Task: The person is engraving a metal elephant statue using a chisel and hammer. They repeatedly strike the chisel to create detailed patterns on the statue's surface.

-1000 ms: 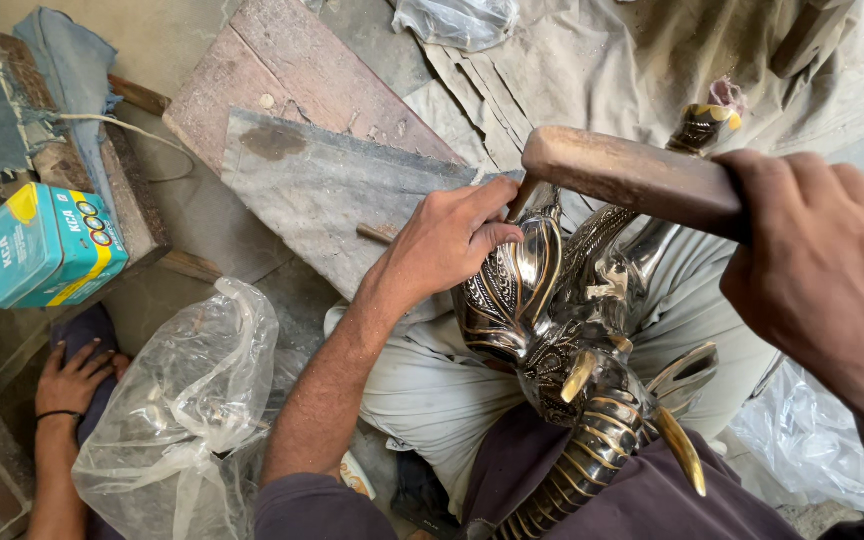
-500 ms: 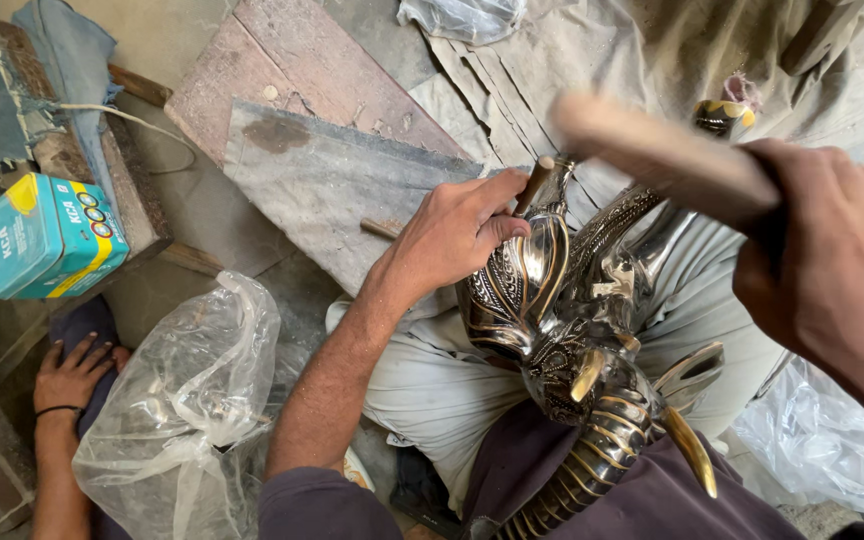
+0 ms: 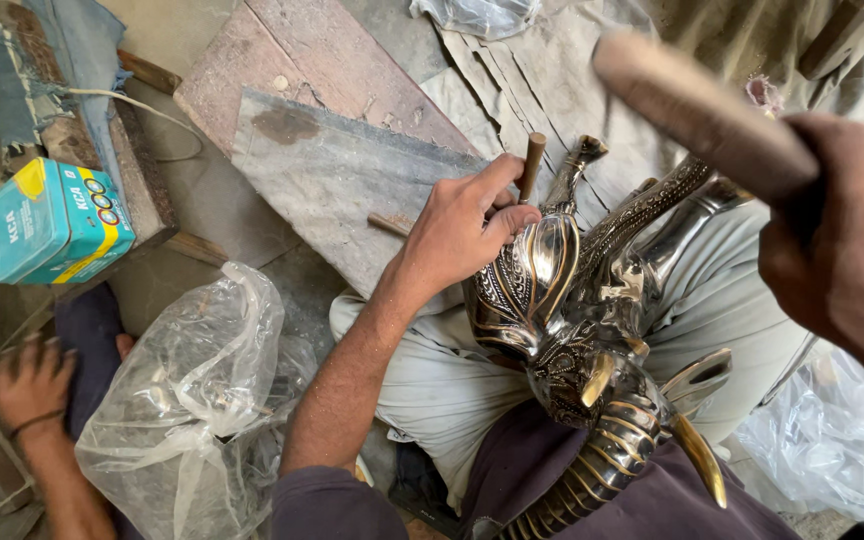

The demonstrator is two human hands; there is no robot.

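Two hands busy. Polished dark-and-gold metal elephant figurine (image 3: pixel 592 350) lies across the lap: likely heavy, rigid, slick; hold at ridged trunk. Left hand (image 3: pixel 457 230) pinches thin wooden-handled punch (image 3: pixel 530 165) at 12 o'clock. Right hand (image 3: pixel 837 240) clamps blurred wooden mallet (image 3: pixel 702 115), 1 o'clock.

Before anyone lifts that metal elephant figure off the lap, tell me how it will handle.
The elephant figure looks like solid polished metal, so probably heavy and rigid. Its glossy flanks may be slippery. The tusks stick out and could snag the cloth; steadied only by the left hand, it might tip.
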